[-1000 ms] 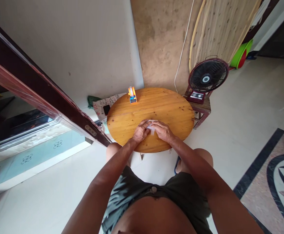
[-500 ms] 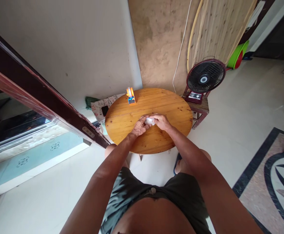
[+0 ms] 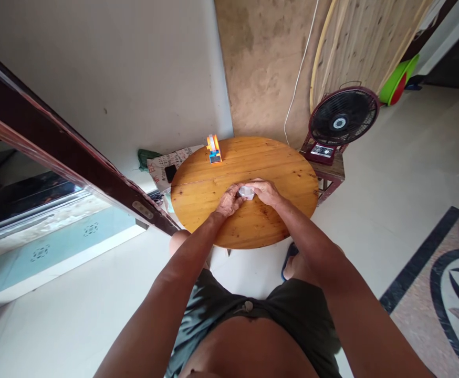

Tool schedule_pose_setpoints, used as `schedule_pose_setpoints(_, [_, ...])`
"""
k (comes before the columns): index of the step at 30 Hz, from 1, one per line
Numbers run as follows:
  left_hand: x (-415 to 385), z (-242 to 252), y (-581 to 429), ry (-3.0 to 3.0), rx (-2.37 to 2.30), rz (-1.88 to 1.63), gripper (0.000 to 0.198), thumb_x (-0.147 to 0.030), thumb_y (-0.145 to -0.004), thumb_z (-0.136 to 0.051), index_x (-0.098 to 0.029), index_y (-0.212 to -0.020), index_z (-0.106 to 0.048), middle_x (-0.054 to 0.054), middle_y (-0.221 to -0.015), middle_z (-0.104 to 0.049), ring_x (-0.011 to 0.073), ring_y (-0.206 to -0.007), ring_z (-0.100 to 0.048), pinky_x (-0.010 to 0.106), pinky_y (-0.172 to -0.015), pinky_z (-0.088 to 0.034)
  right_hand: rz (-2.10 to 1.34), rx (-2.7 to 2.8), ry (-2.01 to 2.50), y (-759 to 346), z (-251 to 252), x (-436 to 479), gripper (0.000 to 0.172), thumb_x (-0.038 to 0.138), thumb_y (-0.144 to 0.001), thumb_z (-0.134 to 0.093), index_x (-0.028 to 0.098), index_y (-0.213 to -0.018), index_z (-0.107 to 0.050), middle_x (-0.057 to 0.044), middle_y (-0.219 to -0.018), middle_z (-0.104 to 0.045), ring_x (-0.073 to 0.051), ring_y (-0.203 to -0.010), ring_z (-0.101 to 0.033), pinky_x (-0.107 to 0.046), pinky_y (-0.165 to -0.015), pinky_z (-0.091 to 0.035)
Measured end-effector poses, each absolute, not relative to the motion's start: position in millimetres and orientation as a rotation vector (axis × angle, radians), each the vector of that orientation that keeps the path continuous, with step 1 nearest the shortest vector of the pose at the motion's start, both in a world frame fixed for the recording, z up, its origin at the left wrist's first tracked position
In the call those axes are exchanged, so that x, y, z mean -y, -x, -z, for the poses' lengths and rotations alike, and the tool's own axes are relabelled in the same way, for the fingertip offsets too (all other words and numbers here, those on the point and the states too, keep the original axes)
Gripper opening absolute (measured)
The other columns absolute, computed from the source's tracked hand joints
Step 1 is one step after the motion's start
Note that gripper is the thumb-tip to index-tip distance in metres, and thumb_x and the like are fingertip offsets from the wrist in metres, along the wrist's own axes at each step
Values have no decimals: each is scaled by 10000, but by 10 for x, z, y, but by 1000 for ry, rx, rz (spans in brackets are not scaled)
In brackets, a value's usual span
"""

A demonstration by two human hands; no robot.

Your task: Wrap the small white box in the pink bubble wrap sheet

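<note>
My left hand (image 3: pixel 228 201) and my right hand (image 3: pixel 267 192) meet over the middle of a round wooden table (image 3: pixel 288 176). Both hands are closed around a small pale, translucent thing (image 3: pixel 246 191) pinched between their fingertips; it looks like crumpled clear plastic or tape, but I cannot make it out for sure. An orange and blue tape dispenser (image 3: pixel 214 149) stands at the table's far edge, well beyond both hands.
A dark standing fan (image 3: pixel 343 122) sits on a low stool (image 3: pixel 327 170) to the right of the table. Papers and a black phone (image 3: pixel 170 172) lie on the floor to the left. A dark door frame (image 3: pixel 75 157) runs along the left side.
One second ago the hands pressed a flat pale piece on the tabletop nearer me. They have since lifted and shifted farther across the table, bunching the piece between the fingertips.
</note>
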State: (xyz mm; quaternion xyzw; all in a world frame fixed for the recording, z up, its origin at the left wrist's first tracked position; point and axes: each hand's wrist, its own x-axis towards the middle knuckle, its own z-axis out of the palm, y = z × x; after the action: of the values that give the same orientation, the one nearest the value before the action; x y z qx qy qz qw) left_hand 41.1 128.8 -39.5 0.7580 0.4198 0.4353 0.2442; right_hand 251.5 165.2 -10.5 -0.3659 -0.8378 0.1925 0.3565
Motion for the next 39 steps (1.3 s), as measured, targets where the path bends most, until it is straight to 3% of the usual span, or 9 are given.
schedule_pose_setpoints(7, [-1242, 389, -415, -2091, -1221, -1170, 464, -233, -847, -705, -181, -1297, -604, 104, -1191, -655, 226, -1029, -649, 369, -957, -539, -333, 2157, 868, -2513, 198, -1531, 334, 222, -967, -514, 296, -1167, -771, -34, -1248, -716, -208, -1120, -691, -341, -1014, -554])
schedule_pose_setpoints(13, [-1274, 410, -404, -2104, -1209, -1197, 446, -216, -840, -721, -194, -1275, -621, 107, -1242, -660, 234, -1109, -655, 380, -1011, -533, -328, 2159, 859, -2531, 247, -1494, 353, 191, -960, -495, 290, -1145, -778, -47, -1321, -682, -217, -1179, -673, -366, -1063, -531])
schedule_pose_setpoints(22, [-1293, 446, -386, -2101, -1215, -1200, 443, -276, -853, -741, -185, -1273, -635, 127, -1272, -660, 263, -1170, -646, 426, -1060, -516, -521, 2197, 930, -2560, 49, -1490, 305, 366, -978, -535, 244, -1066, -801, -55, -1268, -718, -217, -1197, -657, -366, -1078, -508])
schedule_pose_setpoints(27, [-1295, 454, -379, -2090, -1203, -1217, 437, -276, -854, -736, -178, -1268, -638, 137, -1271, -666, 271, -1185, -644, 450, -1069, -508, -383, 2127, 1018, -2428, 46, -1405, 171, 288, -887, -665, 266, -981, -806, -38, -1170, -750, -215, -1092, -695, -346, -1007, -542])
schedule_pose_setpoints(32, [-1295, 445, -383, -2059, -1210, -1219, 447, -325, -846, -753, -174, -1254, -649, 141, -1263, -669, 269, -1167, -651, 449, -1057, -513, -307, 2086, 1025, -2370, 129, -1343, 203, 182, -838, -687, 282, -987, -783, -32, -1255, -711, -229, -1187, -656, -387, -1064, -521])
schedule_pose_setpoints(39, [-1215, 339, -403, -2056, -1207, -1182, 472, -315, -840, -725, -150, -1271, -629, 151, -1241, -660, 271, -1123, -660, 430, -1028, -531, -191, 2114, 1005, -2372, 179, -1273, 192, 187, -869, -653, 242, -1031, -740, -84, -1312, -677, -257, -1231, -632, -408, -1098, -494])
